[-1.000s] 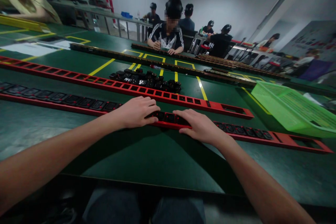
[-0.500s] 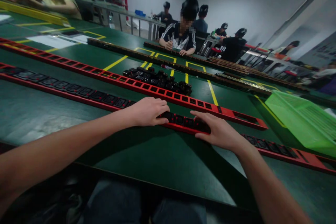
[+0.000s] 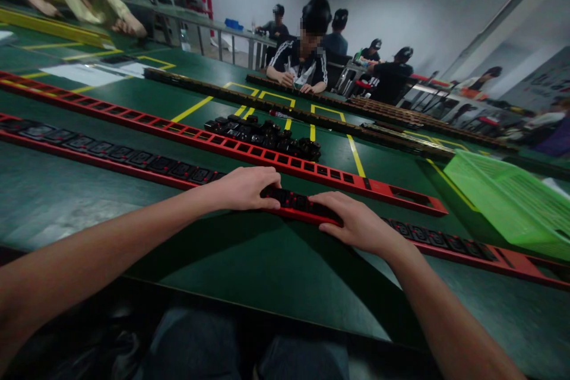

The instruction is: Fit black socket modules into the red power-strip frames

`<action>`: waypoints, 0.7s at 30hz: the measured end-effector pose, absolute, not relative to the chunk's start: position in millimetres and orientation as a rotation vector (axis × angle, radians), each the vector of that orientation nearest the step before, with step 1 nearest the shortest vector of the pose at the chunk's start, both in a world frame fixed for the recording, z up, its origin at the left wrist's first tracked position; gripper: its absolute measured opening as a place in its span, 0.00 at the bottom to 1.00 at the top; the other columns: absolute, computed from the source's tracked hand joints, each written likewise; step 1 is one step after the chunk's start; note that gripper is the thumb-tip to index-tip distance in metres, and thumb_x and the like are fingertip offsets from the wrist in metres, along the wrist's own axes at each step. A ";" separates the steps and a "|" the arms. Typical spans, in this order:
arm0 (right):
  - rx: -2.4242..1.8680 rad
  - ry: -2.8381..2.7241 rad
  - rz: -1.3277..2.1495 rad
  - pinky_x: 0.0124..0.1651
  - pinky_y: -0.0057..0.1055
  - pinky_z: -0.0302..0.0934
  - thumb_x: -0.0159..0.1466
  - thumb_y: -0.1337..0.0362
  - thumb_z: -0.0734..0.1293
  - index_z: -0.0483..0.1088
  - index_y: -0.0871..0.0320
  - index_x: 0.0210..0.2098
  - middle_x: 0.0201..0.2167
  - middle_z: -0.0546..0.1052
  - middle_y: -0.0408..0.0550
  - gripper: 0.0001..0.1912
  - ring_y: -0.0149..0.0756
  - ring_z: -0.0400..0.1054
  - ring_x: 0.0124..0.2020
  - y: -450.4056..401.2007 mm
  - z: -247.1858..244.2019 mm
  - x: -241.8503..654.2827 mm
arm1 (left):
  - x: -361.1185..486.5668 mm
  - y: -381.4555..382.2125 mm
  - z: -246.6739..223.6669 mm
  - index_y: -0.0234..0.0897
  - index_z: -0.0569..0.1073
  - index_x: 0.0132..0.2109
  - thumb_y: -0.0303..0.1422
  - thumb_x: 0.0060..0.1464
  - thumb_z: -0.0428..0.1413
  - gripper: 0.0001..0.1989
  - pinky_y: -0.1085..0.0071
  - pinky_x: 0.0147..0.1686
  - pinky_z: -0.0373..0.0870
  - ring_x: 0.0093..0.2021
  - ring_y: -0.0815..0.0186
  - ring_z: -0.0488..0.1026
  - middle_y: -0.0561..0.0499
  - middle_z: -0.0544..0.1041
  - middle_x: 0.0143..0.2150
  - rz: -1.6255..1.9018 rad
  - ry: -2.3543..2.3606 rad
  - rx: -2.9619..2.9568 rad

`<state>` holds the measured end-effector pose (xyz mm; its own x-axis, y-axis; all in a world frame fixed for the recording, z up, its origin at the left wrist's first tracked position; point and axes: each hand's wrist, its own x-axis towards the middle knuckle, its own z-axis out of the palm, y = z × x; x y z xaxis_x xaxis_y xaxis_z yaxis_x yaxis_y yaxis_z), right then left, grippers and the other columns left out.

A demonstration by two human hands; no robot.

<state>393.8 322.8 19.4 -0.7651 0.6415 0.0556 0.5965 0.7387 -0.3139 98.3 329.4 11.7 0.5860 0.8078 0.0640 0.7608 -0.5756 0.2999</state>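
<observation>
A long red slotted frame (image 3: pixel 512 256) runs across the table in front of me, its slots filled with a row of black square pieces (image 3: pixel 141 157). My left hand (image 3: pixel 243 188) is closed over this frame near the middle, thumb on the near side and fingers on top. A short way to the right, my right hand (image 3: pixel 358 219) grips the same frame, thumb at the near edge and fingers reaching over the black pieces. Between the hands a few pieces show. My palms and fingers hide the parts beneath them.
Behind lies a second red frame (image 3: pixel 392 192) with open slots. A heap of black parts (image 3: pixel 267 138) sits beyond it. A green basket (image 3: pixel 503 202) stands at right. Long dark strips (image 3: pixel 214 90) and paper (image 3: pixel 86 74) lie farther back. People sit across the table.
My right hand has slid slightly left along the frame, nearer my left hand. The left hand keeps its place. At the far left, a person's arms have shifted.
</observation>
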 end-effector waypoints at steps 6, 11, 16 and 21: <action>-0.992 -2.758 0.400 0.60 0.47 0.63 0.64 0.62 0.68 0.65 0.52 0.62 0.57 0.73 0.52 0.26 0.46 0.68 0.57 318.4 22.2 389.1 | 97.8 328.7 7.4 0.38 0.71 0.46 0.44 0.59 0.57 0.15 0.69 0.37 0.65 0.44 0.60 0.73 0.49 0.74 0.45 0.334 1.286 2.622; -0.987 -2.725 0.375 0.59 0.50 0.64 0.64 0.61 0.68 0.67 0.52 0.60 0.56 0.74 0.53 0.24 0.47 0.69 0.57 318.1 20.3 387.3 | 98.5 328.3 6.2 0.37 0.71 0.47 0.44 0.60 0.56 0.15 0.68 0.38 0.66 0.44 0.60 0.73 0.48 0.74 0.45 0.331 1.258 2.678; -0.994 -2.746 0.407 0.61 0.47 0.63 0.63 0.64 0.70 0.65 0.50 0.61 0.58 0.73 0.50 0.28 0.45 0.68 0.58 321.0 16.8 389.2 | 99.7 326.7 6.0 0.37 0.70 0.47 0.43 0.61 0.56 0.15 0.68 0.39 0.66 0.44 0.59 0.73 0.48 0.74 0.45 0.329 1.257 2.710; -1.026 -2.771 0.394 0.62 0.46 0.62 0.63 0.65 0.70 0.63 0.52 0.63 0.59 0.72 0.51 0.30 0.45 0.67 0.59 321.2 16.1 389.0 | 100.0 326.4 6.7 0.37 0.70 0.46 0.43 0.61 0.56 0.15 0.67 0.38 0.66 0.44 0.59 0.73 0.48 0.74 0.45 0.324 1.261 2.717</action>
<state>389.0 321.2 16.1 -0.7517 0.6569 0.0586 0.6145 0.7299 -0.2994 100.0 326.4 6.7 0.6279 0.7657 0.1392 0.7381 -0.6426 0.2056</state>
